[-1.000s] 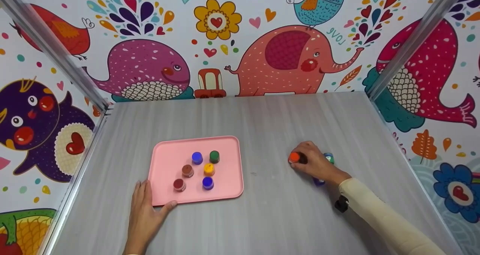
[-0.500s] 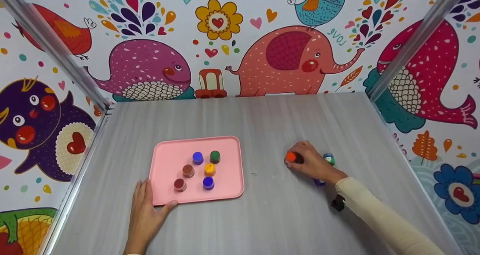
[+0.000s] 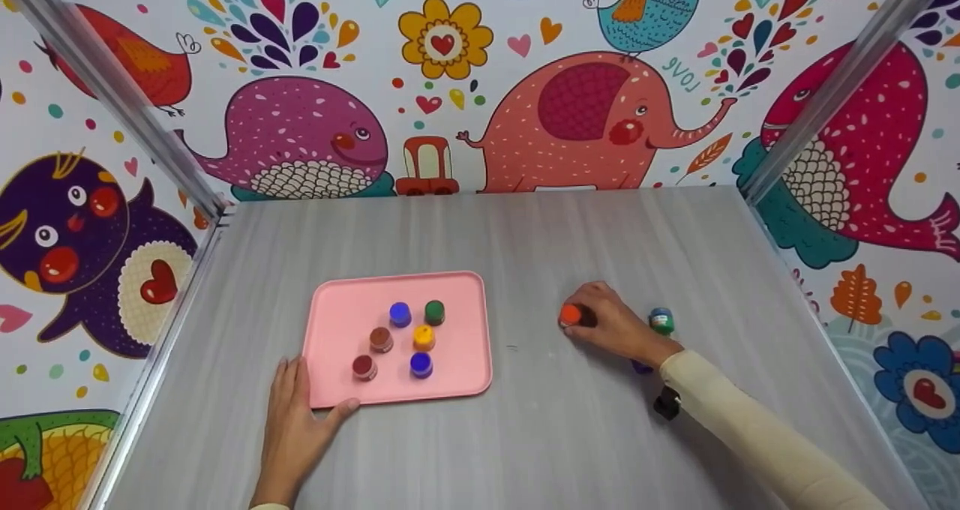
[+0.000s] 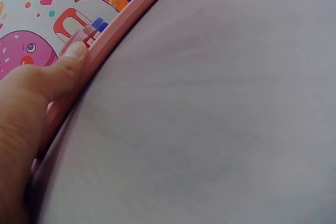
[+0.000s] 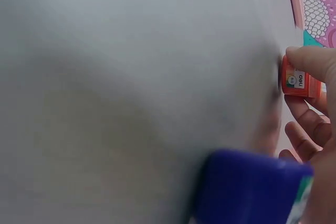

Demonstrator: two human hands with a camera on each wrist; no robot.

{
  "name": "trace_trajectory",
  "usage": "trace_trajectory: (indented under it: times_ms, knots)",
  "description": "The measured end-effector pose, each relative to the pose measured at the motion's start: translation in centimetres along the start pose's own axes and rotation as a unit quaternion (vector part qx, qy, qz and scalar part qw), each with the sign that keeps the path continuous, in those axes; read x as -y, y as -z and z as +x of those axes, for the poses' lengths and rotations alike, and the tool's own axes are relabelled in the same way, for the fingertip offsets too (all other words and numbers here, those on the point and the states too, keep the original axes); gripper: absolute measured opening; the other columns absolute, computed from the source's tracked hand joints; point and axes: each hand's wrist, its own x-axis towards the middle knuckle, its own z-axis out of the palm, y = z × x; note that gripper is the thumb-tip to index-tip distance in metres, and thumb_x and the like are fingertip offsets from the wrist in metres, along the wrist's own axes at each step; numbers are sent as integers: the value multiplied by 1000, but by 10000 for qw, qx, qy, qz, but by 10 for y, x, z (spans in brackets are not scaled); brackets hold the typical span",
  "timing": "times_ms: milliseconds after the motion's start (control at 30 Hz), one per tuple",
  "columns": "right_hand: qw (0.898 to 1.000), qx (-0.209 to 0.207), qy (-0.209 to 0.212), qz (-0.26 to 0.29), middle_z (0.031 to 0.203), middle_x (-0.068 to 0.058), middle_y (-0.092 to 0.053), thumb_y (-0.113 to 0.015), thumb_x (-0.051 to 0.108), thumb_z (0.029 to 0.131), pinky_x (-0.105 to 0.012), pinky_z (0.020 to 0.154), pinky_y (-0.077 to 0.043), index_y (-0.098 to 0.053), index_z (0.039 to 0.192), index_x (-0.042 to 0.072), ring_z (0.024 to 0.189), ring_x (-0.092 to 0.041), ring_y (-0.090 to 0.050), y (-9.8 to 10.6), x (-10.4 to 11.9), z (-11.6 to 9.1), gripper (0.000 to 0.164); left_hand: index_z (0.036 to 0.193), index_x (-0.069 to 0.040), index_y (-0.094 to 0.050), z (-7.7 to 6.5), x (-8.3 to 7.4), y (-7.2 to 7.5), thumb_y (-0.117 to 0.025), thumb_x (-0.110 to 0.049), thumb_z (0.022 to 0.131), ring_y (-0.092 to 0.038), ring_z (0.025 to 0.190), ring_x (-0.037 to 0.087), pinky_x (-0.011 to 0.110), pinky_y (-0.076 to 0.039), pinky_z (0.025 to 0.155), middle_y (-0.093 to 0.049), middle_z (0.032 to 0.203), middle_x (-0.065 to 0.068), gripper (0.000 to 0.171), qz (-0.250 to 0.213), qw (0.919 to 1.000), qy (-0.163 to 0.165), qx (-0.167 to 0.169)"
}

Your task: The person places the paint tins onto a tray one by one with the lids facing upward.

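My right hand (image 3: 606, 321) pinches an orange-red paint jar (image 3: 570, 315) between thumb and fingers. In the right wrist view the jar (image 5: 297, 80) shows a white label and sits close to the tabletop. At the near left corner of a pink tray (image 3: 334, 307) rests my left hand (image 3: 294, 424), fingers straight along the side and thumb on the front rim. The left wrist view shows that thumb (image 4: 65, 69) against the tray's rim. Several paint jars stand on the tray: blue (image 3: 400, 314), green (image 3: 434, 313), yellow (image 3: 424, 337), brown (image 3: 381, 339), dark red (image 3: 364, 367) and darker blue (image 3: 421, 364).
A green paint jar (image 3: 661, 321) stands just right of the right hand. Beneath that forearm a purple-blue jar (image 3: 641, 367) is partly hidden; it looms large in the right wrist view. Printed wall panels (image 3: 517, 120) and metal posts (image 3: 847, 82) border the grey table (image 3: 525, 450).
The right hand has slid a little to the left with the orange-red paint jar, leaving more of the green jar in sight. The left hand stays at the tray corner.
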Motion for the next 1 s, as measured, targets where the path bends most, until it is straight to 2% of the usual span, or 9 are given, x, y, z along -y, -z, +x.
trace_trajectory:
  times_ms: [367, 633, 867, 1000]
  knots:
    - [9994, 305, 159, 21, 114, 4, -69, -90, 16, 94, -40, 101, -52, -76, 114, 17, 118, -19, -55, -13, 17, 12, 25, 173, 6, -12, 1, 0, 0, -87, -67, 86, -3, 167, 52, 71, -9, 132, -11, 178, 35, 136, -61, 10000, 18, -14]
    - [9988, 436, 218, 83, 115, 6, -68, -91, 16, 94, -40, 102, -52, -77, 116, 19, 117, -18, -54, -26, 31, 19, 26, 174, 5, -10, 1, 1, 0, -85, -68, 87, 0, 168, 50, 69, -7, 133, -10, 179, 33, 136, -13, 9999, 78, 76]
    - [9977, 501, 450, 88, 112, 6, -68, -91, 16, 94, -39, 98, -52, -77, 115, 18, 117, -17, -54, -38, 43, 25, 25, 173, 7, -14, 0, 2, -1, -87, -63, 88, -2, 168, 49, 67, -7, 134, -14, 178, 33, 131, -119, 9997, -160, -121]
    - [9967, 551, 580, 97, 114, 6, -68, -90, 18, 94, -38, 97, -52, -76, 119, 18, 119, -16, -52, -43, 50, 26, 28, 173, 6, -15, 0, 3, -1, -87, -64, 88, -3, 167, 50, 69, -8, 133, -14, 178, 34, 132, -119, 9998, -147, -112]
